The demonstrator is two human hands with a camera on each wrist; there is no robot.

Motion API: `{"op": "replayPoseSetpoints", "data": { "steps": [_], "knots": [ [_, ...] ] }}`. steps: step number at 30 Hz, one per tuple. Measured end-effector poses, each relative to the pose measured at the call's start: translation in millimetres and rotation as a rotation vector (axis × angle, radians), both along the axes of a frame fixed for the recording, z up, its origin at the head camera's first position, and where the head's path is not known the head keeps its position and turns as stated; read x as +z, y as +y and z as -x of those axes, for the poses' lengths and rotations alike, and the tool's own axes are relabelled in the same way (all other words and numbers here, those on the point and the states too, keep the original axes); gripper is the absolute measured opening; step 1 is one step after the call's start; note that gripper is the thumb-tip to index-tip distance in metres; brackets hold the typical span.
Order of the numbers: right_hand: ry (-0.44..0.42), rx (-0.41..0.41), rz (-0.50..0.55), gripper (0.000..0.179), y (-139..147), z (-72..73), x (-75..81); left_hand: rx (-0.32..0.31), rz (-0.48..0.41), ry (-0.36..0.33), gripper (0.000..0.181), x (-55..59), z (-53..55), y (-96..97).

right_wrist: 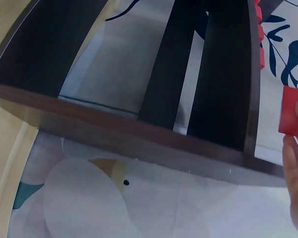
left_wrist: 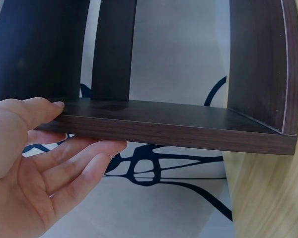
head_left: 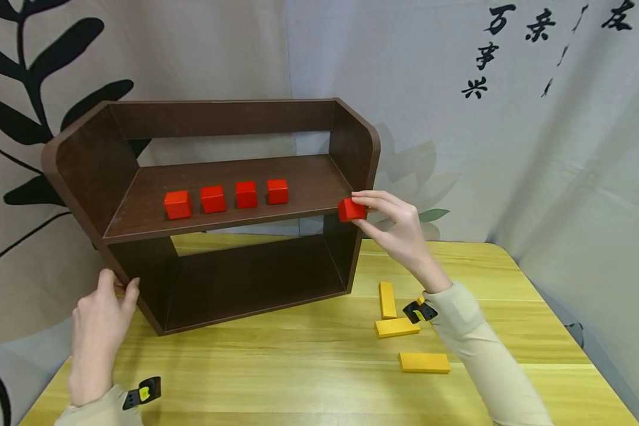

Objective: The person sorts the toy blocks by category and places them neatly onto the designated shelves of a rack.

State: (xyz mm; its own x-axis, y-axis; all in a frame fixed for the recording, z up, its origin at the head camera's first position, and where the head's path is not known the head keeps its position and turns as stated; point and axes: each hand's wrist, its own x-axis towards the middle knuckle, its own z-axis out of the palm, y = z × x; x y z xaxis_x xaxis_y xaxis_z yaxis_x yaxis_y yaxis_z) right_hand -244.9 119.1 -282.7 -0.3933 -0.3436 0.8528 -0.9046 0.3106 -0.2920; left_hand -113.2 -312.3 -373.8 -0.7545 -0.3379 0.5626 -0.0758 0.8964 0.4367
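A dark brown two-tier wooden shelf (head_left: 223,220) stands on the table, angled to the view. My left hand (head_left: 102,325) holds the front edge of its left side panel. In the left wrist view, the thumb lies inside the panel (left_wrist: 179,134) and the fingers lie along its outer face. My right hand (head_left: 396,228) pinches a red cube (head_left: 351,210) between thumb and fingers, in front of the right side panel at about upper-board height. Several red cubes (head_left: 245,194) sit in a row on the upper board, left of the held one.
Several yellow rectangular blocks (head_left: 424,362) lie on the wooden table (head_left: 277,378) right of the shelf, near my right forearm. One is partly hidden by the wrist strap (head_left: 419,310). Behind stands a pale printed curtain (head_left: 431,106) with dark leaves and characters.
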Motion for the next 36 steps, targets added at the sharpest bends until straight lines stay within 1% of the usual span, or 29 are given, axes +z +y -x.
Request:
{"op": "replayPoseSetpoints", "data": {
  "steps": [7, 10, 14, 19, 24, 28, 31, 36],
  "knots": [
    [-0.010, -0.019, 0.014, 0.035, -20, 1.9, 2.9, 0.009, -0.007, -0.015, 0.023, 0.9, 0.9, 0.2],
    [-0.017, -0.029, 0.009, 0.034, -29, 4.0, 3.4, 0.009, -0.006, -0.005, 0.023, 1.1, 0.8, 0.3],
    [-0.011, -0.074, -0.002, 0.032, -39, 8.6, 1.6, 0.010, -0.002, 0.001, 0.023, 0.2, 1.1, 0.2],
    [0.015, -0.115, -0.019, 0.031, -51, 13.5, -2.1, 0.009, -0.003, -0.010, 0.023, -1.8, 2.7, -0.3],
    [0.038, -0.156, -0.071, 0.029, -59, 17.0, -2.7, 0.008, -0.005, -0.012, 0.024, -2.3, 3.1, -1.0],
    [0.049, -0.221, -0.159, 0.031, -62, 16.9, -2.7, 0.009, -0.005, -0.015, 0.023, -1.9, 2.7, -1.5],
    [0.082, -0.252, -0.211, 0.034, -63, 14.1, -4.3, 0.009, -0.002, -0.014, 0.023, -1.2, 2.3, -2.0],
    [0.153, -0.263, -0.214, 0.033, -63, 9.9, -8.6, 0.010, 0.002, -0.008, 0.023, -0.5, 2.3, -2.7]
  ]
}}
